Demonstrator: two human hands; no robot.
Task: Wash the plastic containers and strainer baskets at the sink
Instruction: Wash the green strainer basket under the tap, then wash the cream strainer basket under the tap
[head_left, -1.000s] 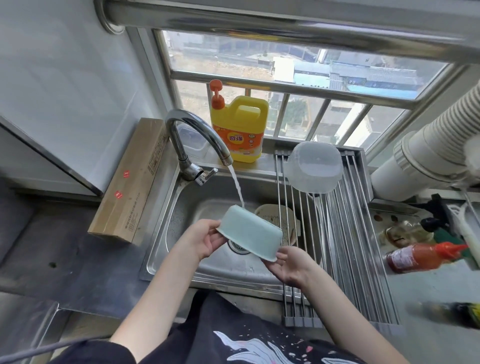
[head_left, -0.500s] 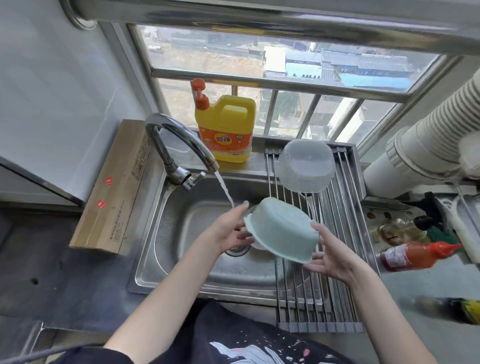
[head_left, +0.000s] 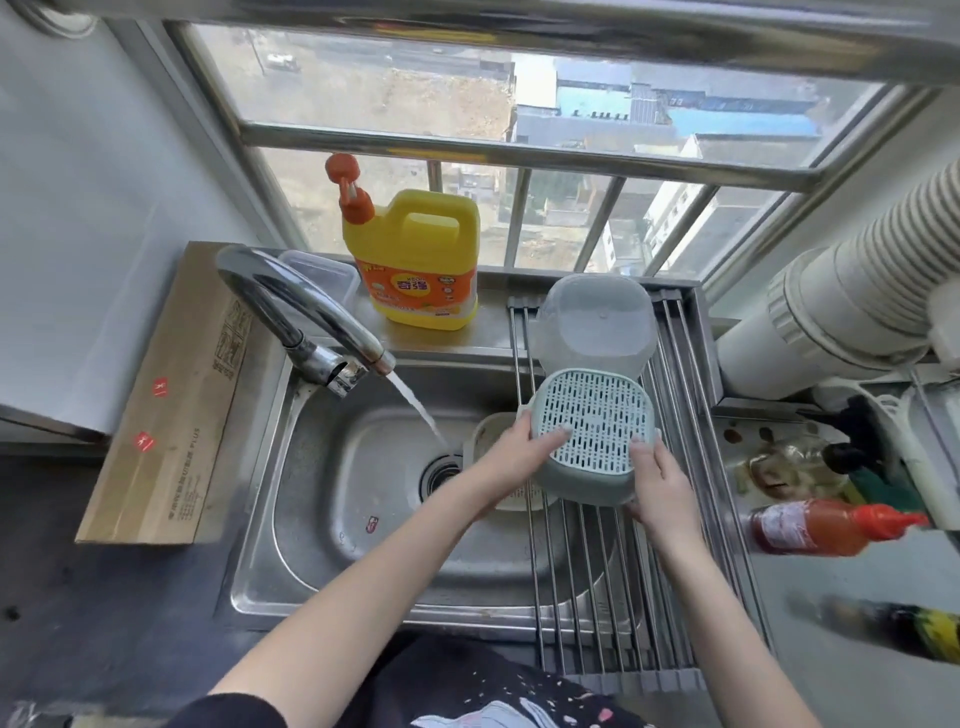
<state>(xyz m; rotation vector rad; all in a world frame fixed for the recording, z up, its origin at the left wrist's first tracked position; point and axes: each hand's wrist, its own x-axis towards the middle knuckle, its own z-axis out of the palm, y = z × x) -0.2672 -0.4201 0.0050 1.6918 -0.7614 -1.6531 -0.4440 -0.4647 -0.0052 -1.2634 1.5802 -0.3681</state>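
Note:
A pale green strainer basket (head_left: 592, 421) sits upside down on the metal drying rack (head_left: 597, 597), its slotted bottom facing up. My left hand (head_left: 511, 457) grips its left side and my right hand (head_left: 657, 483) its right side. Just behind it on the rack lies a clear plastic container (head_left: 595, 325), also turned over. Another whitish basket (head_left: 485, 434) rests in the sink (head_left: 353, 499), partly hidden under my left hand. Water runs from the faucet (head_left: 306, 312) toward the drain (head_left: 441, 473).
A yellow detergent bottle (head_left: 418, 260) and a clear lid (head_left: 322, 273) stand on the ledge behind the sink. A cardboard box (head_left: 171, 410) leans at the left. A red sauce bottle (head_left: 821, 527) and other bottles lie at the right, below a ribbed white duct (head_left: 852, 291).
Both hands carried the green basket from under the water stream rightward and turned it over onto the drying rack. The camera view has shifted closer.

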